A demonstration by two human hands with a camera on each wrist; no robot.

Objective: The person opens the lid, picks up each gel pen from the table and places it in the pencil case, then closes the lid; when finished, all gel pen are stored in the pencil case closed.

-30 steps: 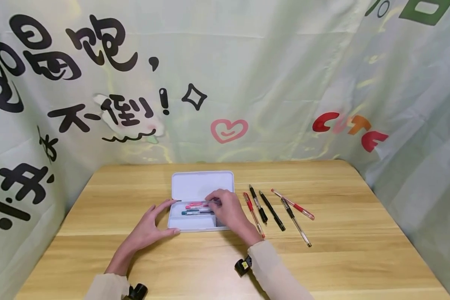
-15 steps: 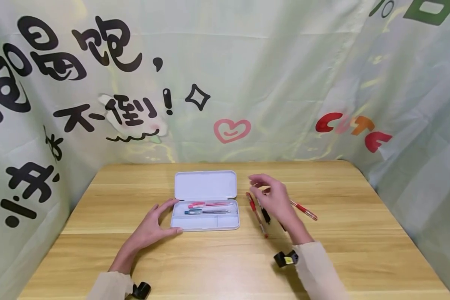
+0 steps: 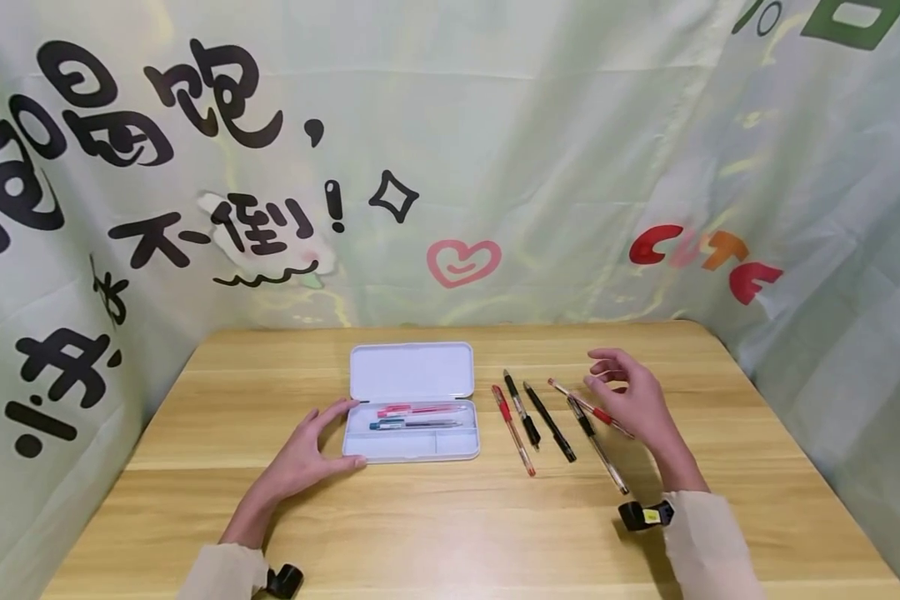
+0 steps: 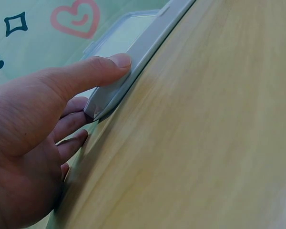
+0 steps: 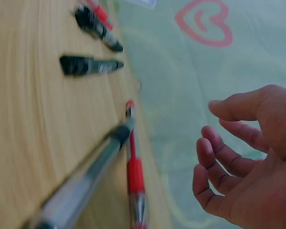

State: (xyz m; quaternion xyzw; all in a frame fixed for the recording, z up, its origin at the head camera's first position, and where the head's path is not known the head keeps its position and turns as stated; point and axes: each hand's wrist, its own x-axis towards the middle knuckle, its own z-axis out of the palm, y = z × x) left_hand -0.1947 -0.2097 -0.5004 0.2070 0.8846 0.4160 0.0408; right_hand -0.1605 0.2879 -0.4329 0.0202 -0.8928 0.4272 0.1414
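A white pencil case (image 3: 390, 447) lies on the table with its lid raised at the back. Inside are pink pens (image 3: 405, 409) and a teal-ended pen (image 3: 414, 424). My left hand (image 3: 300, 457) holds the case's left end, thumb at the front edge and fingers at the back corner; the left wrist view shows the thumb (image 4: 102, 71) against its side. Fingers loosely bent and holding nothing, my right hand (image 3: 633, 402) hovers above a red pen (image 3: 579, 401). A black-capped clear pen (image 3: 600, 450) lies partly against that red pen.
Left of those two pens lie a black pen (image 3: 549, 421), a black-and-clear pen (image 3: 522, 408) and another red pen (image 3: 513, 429). The wooden table (image 3: 450, 533) ends at the back against a printed cloth (image 3: 540, 183).
My right hand has left the pencil case and moved right, past the nearer pens to the far red pen. The left hand has stayed at the case.
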